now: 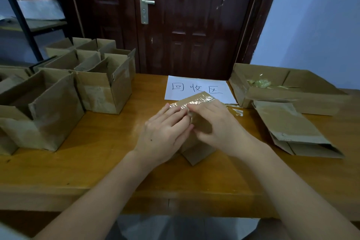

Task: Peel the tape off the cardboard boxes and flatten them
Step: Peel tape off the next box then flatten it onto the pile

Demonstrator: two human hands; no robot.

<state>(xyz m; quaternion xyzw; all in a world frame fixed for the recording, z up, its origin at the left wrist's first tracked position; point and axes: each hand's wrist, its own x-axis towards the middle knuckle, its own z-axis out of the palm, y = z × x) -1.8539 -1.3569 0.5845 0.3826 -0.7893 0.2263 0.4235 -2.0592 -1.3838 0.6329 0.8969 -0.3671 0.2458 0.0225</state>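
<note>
A small cardboard box (196,152) stands at the middle of the wooden table (101,161), its top covered with shiny clear tape (196,99). My left hand (165,134) lies against the box's left side with its fingertips at the tape on the top edge. My right hand (218,124) is curled over the top, its fingertips pinching the tape where the two hands meet. Both hands hide most of the box.
Several open cardboard boxes (58,91) crowd the table's left side. A wide open box (288,91) holding crumpled tape sits at the back right, with flattened boxes (292,128) in front of it. A white paper sign (196,88) lies behind the held box, before a dark door.
</note>
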